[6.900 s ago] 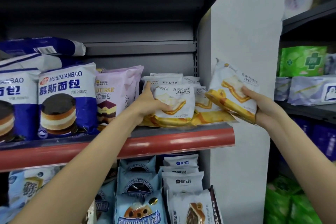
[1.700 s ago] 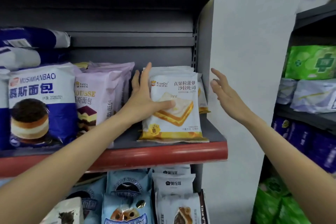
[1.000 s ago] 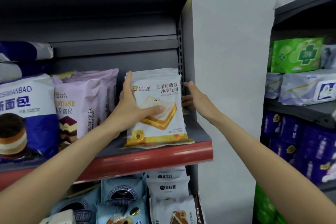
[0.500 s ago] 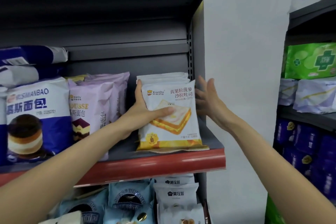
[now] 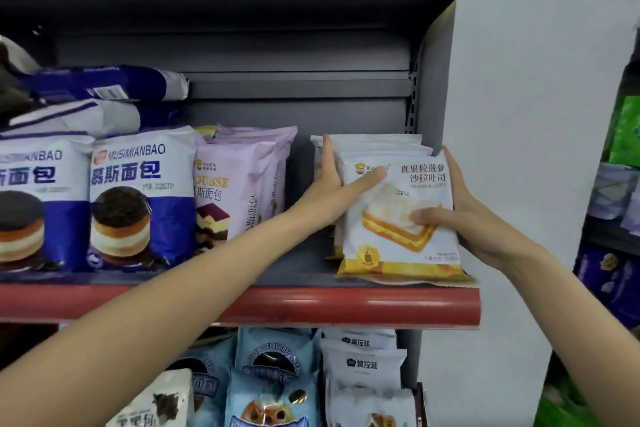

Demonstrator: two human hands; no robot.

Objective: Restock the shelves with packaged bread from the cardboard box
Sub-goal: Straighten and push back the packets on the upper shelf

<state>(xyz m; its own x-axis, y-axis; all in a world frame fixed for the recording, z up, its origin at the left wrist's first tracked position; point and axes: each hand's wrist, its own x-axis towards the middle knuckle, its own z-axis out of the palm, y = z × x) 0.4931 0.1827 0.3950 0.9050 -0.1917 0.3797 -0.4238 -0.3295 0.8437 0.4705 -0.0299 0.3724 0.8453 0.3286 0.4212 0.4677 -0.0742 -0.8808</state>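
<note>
Now both hands hold the front bread packet (image 5: 398,218) between them: the left hand (image 5: 329,191) grips its left edge with the thumb across the front, and the right hand (image 5: 464,215) grips the right edge the same way. The packet stands upright on the red-edged shelf (image 5: 277,302), before a row of similar packets. It is white and yellow, with a picture of a sandwich slice.
</note>
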